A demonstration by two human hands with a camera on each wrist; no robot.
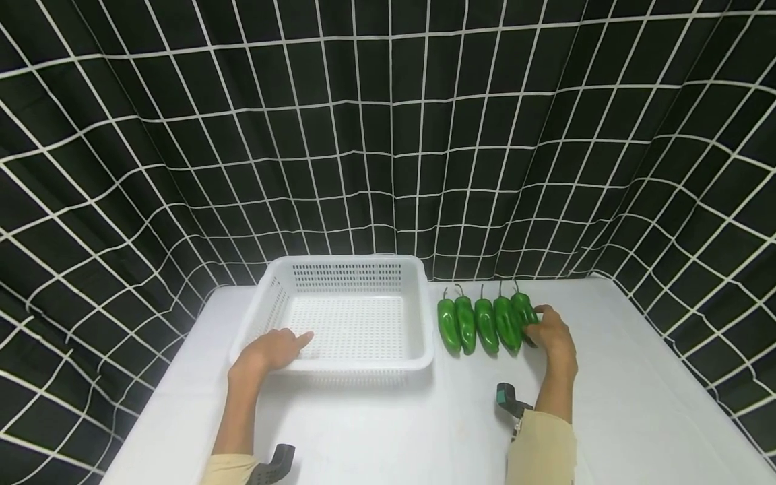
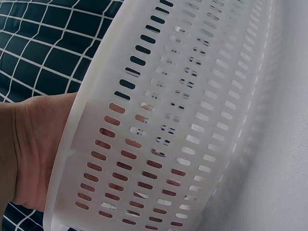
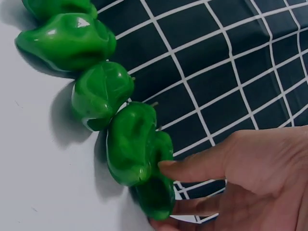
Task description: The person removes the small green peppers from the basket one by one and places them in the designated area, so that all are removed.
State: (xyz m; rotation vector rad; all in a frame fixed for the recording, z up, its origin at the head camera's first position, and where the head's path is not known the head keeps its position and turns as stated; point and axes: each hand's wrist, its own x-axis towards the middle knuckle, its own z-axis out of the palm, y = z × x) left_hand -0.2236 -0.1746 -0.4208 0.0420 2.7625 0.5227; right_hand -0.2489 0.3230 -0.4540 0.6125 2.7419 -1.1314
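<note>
Several green peppers (image 1: 486,325) with thin stems lie side by side in a row on the white table. At the right end of the row, my right hand (image 1: 553,337) pinches the outermost pepper (image 1: 524,310); in the right wrist view the thumb (image 3: 192,166) lies on that pepper (image 3: 156,197), with fingers beyond it partly hidden. A white perforated basket (image 1: 428,316) stands left of the peppers. My left hand (image 1: 267,353) reaches over its front left rim, fingers inside; in the left wrist view they show only through the holes of the basket wall (image 2: 159,110).
The white tabletop (image 1: 388,431) runs in front of the basket and to the right of the peppers. A black curtain with a white grid (image 1: 376,135) encloses the back and sides. Each wrist carries a dark device, such as the one at the right sleeve (image 1: 509,399).
</note>
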